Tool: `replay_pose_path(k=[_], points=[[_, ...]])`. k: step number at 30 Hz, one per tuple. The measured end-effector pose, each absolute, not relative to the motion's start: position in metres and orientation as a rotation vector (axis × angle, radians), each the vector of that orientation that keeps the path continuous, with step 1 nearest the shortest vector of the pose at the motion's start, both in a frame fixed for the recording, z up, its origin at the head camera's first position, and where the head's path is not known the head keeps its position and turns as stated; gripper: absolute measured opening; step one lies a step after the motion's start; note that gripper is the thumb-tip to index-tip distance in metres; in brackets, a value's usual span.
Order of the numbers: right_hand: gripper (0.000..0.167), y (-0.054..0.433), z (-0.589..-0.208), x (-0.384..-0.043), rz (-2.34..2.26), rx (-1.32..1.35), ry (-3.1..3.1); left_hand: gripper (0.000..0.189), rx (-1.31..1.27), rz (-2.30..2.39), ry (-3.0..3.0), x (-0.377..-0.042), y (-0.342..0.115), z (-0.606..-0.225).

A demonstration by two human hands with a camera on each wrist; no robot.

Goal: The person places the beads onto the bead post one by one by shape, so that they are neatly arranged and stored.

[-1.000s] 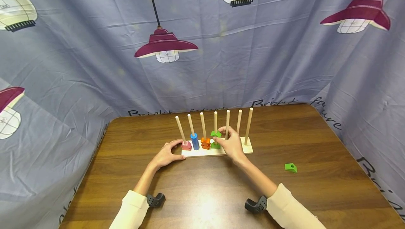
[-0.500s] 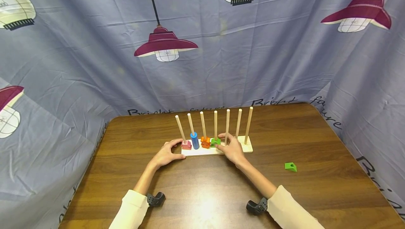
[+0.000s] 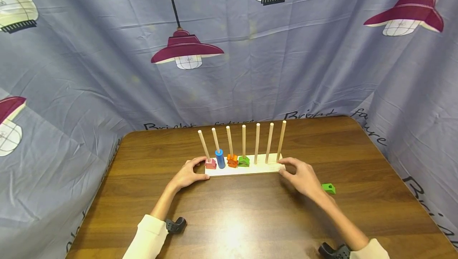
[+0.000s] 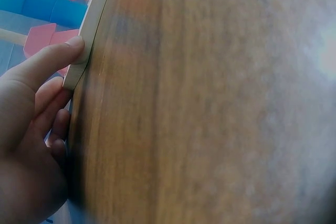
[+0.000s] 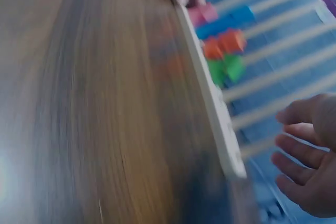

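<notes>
A pale wooden peg board [image 3: 265, 167] with several upright pegs stands on the table. My left hand [image 3: 187, 174] holds its left end, the thumb [image 4: 73, 45] against the front edge and the fingers around the end. From left, the pegs carry pink blocks [image 3: 211, 164], a blue cylinder stack [image 3: 220, 159], orange star blocks [image 3: 232, 161] and green blocks [image 3: 244, 161]; the pegs further right are bare. At the board's right end my right hand [image 3: 302, 175] hovers with loose fingers and nothing in them. Just beyond its wrist lies a loose green block [image 3: 329, 188], partly covered.
The brown wooden table [image 3: 229, 207] spreads out around the board. A grey-blue curtain [image 3: 236, 84] printed with lamps hangs behind and at both sides. Black wrist mounts [image 3: 176, 225] sit by the sleeves.
The upper green block slid down its peg onto the lower one. My right hand let go of it and moved right, towards the loose green block. The left hand stayed put.
</notes>
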State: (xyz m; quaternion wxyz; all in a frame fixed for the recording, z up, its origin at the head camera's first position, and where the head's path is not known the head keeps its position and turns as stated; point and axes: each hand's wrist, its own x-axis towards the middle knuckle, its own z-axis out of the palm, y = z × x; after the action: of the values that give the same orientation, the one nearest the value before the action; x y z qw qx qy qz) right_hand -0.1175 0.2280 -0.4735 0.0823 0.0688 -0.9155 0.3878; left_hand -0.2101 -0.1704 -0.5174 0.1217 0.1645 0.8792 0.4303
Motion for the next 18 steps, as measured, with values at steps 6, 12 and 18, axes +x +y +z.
replay_pose_path(k=[6,12,18], points=[[0.041,0.288,-0.468,-0.093,0.942,0.107,-2.797,0.076,0.457,1.264,2.559,-0.209,-0.170,-0.516],[0.057,0.329,-0.484,-0.071,1.148,-0.047,-2.894,0.076,0.459,1.272,2.549,-0.209,-0.170,-0.516],[0.052,0.345,-0.507,-0.058,1.224,-0.128,-2.836,0.074,0.481,1.271,2.558,-0.210,-0.170,-0.518]])
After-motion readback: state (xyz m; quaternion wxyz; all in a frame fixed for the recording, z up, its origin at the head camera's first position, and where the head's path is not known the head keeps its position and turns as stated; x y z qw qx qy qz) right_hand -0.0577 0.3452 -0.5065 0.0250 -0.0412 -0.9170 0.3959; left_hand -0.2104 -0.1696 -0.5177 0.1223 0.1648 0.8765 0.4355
